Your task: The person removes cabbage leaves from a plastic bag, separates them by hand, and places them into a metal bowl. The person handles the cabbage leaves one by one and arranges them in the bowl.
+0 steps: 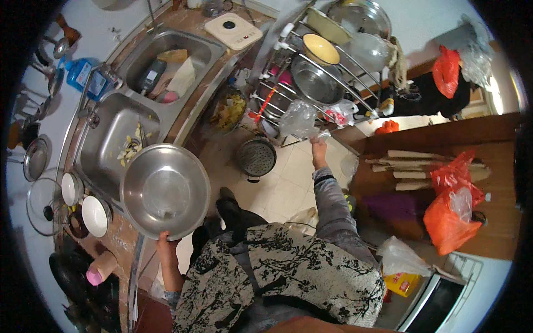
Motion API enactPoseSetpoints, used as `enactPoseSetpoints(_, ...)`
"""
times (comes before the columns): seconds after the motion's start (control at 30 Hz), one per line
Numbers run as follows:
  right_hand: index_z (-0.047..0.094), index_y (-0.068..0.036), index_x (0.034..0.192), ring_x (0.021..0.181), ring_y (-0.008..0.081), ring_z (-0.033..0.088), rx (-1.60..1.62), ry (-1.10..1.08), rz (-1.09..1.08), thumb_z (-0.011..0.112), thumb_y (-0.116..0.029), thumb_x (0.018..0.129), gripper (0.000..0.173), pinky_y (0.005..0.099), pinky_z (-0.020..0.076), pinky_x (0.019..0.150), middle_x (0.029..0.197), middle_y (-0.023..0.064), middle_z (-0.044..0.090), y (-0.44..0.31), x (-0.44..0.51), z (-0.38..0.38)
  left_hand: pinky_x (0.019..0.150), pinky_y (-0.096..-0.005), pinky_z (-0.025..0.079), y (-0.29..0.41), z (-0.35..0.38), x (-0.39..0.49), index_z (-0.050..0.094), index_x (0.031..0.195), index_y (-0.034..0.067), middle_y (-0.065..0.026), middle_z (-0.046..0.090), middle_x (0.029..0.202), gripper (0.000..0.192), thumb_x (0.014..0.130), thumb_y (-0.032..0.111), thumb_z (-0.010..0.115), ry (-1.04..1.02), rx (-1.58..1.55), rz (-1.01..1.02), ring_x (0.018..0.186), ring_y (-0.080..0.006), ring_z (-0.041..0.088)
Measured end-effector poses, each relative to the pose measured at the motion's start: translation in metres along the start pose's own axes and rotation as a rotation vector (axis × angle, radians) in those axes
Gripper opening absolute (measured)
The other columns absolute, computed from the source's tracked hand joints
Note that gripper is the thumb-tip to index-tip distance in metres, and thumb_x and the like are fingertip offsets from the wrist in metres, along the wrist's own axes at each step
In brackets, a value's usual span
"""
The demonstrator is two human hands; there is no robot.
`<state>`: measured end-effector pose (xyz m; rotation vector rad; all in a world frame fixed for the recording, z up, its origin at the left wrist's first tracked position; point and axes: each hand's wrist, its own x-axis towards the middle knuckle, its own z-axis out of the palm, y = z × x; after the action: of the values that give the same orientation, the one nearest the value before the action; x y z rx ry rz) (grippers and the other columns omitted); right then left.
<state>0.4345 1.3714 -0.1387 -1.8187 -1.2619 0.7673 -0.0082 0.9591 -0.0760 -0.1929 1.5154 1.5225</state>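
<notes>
My left hand (168, 250) grips the near rim of a wide stainless steel basin (164, 191). The basin tilts its shiny inside up at me and overlaps the corner of the left sink bowl (104, 158). In that bowl, pale vegetable scraps (130, 150) lie around the drain, with what looks like a knife (142, 133) beside them. My right arm reaches out to the metal rack, where my right hand (319, 153) is closed on the edge of a clear plastic bag (297, 118). Fingers of the left hand under the basin are hidden.
Pots and a yellow bowl (320, 49) fill the metal rack (333, 89). On the tiled floor stands a dark perforated pan (256, 157). The second sink bowl (166, 41) holds a dark bottle (153, 76). White bowls (95, 216) sit on the counter; orange bags (452, 220) hang at right.
</notes>
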Motion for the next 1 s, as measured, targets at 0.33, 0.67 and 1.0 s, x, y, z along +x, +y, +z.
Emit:
enactPoseSetpoints(0.33, 0.004, -0.024, 0.144, 0.121, 0.0302, 0.034, 0.185, -0.201, 0.274, 0.058, -0.013, 0.080, 0.085, 0.0548, 0.0280, 0.095, 0.141, 0.0078, 0.028, -0.003, 0.101, 0.010, 0.085, -0.0440, 0.045, -0.021, -0.003, -0.022, 0.043, 0.119, 0.004, -0.0094, 0.048, 0.116, 0.048, 0.077, 0.020, 0.059, 0.115, -0.080, -0.118, 0.105, -0.0261, 0.049)
enactPoseSetpoints(0.67, 0.051, -0.005, 0.122, 0.105, 0.0240, 0.052, 0.154, -0.031, 0.614, 0.054, -0.019, 0.087, 0.037, 0.0358, 0.0437, 0.082, 0.122, 0.0077, 0.051, -0.007, 0.070, 0.033, 0.088, -0.0448, 0.043, -0.027, 0.029, -0.067, 0.047, 0.115, -0.001, -0.0104, 0.049, 0.116, 0.043, 0.079, 0.021, 0.057, 0.239, -0.090, -0.157, 0.106, -0.0252, 0.050)
enactPoseSetpoints(1.0, 0.056, -0.006, 0.106, 0.084, 0.0156, 0.057, 0.536, -0.913, 0.259, 0.057, -0.018, 0.087, 0.023, 0.0266, 0.0456, 0.073, 0.095, 0.0031, 0.059, -0.126, -0.066, 0.124, 0.082, -0.0378, 0.046, -0.027, 0.041, -0.106, 0.043, 0.116, -0.004, -0.0124, 0.054, 0.107, 0.049, 0.078, 0.025, 0.057, 0.213, -0.233, -0.146, 0.095, -0.0214, 0.054)
